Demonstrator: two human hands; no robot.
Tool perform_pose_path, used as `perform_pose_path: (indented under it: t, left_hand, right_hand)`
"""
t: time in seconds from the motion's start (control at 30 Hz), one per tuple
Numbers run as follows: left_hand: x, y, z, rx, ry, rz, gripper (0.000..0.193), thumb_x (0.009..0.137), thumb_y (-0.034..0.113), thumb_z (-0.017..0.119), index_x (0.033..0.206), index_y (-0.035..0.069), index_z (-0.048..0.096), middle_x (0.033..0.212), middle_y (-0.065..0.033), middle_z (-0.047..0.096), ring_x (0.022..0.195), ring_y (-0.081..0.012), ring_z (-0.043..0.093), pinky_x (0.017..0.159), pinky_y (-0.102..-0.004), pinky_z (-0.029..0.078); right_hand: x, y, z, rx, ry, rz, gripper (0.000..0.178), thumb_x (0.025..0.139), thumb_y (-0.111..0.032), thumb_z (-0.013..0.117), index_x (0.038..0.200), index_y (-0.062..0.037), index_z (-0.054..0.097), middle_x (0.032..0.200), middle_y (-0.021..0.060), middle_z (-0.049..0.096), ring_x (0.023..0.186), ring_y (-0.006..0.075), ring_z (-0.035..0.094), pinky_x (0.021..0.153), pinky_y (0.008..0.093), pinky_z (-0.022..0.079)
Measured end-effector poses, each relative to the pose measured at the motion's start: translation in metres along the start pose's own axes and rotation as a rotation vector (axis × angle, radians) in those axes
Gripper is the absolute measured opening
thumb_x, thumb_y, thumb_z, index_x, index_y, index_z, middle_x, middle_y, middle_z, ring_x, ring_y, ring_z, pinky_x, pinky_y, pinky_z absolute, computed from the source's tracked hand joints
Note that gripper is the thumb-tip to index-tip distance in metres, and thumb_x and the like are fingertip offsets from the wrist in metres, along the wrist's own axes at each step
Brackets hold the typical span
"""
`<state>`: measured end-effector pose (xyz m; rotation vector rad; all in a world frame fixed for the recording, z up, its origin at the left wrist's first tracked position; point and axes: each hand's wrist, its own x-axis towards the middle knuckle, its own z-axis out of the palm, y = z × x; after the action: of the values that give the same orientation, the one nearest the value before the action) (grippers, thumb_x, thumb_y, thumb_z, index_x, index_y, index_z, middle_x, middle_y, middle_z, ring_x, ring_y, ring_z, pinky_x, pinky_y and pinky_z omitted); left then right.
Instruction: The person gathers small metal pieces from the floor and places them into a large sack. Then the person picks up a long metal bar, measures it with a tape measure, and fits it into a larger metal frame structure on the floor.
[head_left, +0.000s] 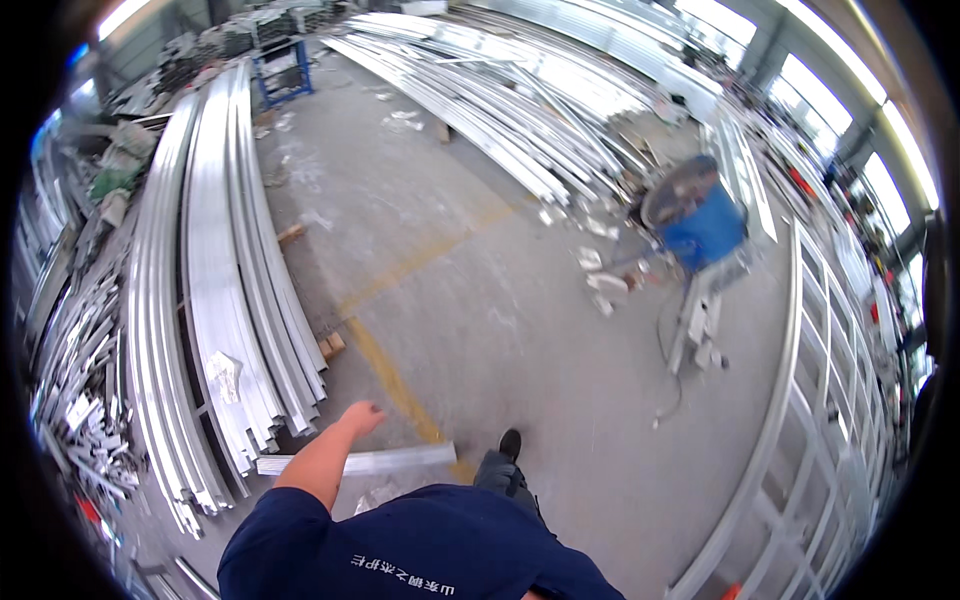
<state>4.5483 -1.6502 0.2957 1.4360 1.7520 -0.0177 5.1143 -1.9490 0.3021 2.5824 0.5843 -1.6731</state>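
My left hand (pixel 365 416) is out in front of me at the end of a bare forearm, above the floor. It looks rounded, but blur and its angle hide the fingers, and I see nothing sticking out of it. Below the forearm a short silver metal profile (pixel 405 460) lies crosswise near my feet. Nearest to the hand on the left are long silver metal profiles (pixel 215 230) in stacked rows. A crumpled piece of clear wrap (pixel 224 378) rests on them. My right hand is out of view.
Wooden blocks (pixel 332 345) poke out beneath the left stack. Yellow lines (pixel 385 370) cross the grey floor. A round fan-like machine with a blue part (pixel 705 230) stands right, with scraps and a cable around it. White metal frames (pixel 800 400) line the right; more profiles (pixel 480 110) lie ahead.
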Motion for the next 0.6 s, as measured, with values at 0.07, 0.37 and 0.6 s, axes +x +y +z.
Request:
perform_pose_path:
  t: [0.07,0.37,0.6]
  left_hand:
    - [-0.001,-0.05,0.013,0.188,0.127,-0.071,0.047,0.084,0.043,0.054,0.098,0.002,0.069,0.097,-0.0199,0.068,0.092,-0.0353,0.065,0.084,-0.0427,0.05]
    - [-0.05,-0.015,0.054,-0.243,-0.24,-0.607,0.038,0.086,0.04,0.062,0.098,0.005,0.07,0.09,-0.0082,0.072,0.074,-0.0226,0.068,0.068,-0.0387,0.053]
    - [0.096,0.017,0.05,-0.482,-0.445,-0.89,0.038,0.089,0.04,0.059,0.106,0.007,0.069,0.099,-0.0102,0.071,0.081,-0.0225,0.069,0.074,-0.0404,0.054]
  right_hand:
    - [0.048,-0.06,-0.048,-0.035,-0.046,-0.02,0.034,0.077,0.0,0.057,0.11,-0.0011,0.063,0.073,0.0153,0.064,0.059,0.0249,0.06,0.052,0.0379,0.047]
    - [0.281,-0.389,-0.286,-0.139,0.173,-0.378,0.021,0.085,-0.015,0.06,0.071,-0.0001,0.057,0.052,0.0083,0.051,0.037,0.0191,0.047,0.035,0.0352,0.039]
    - [0.253,-0.668,-0.248,-0.148,0.274,-0.645,0.041,0.081,-0.012,0.066,0.115,-0.0004,0.047,0.072,0.0087,0.057,0.048,0.0177,0.054,0.039,0.0327,0.043]
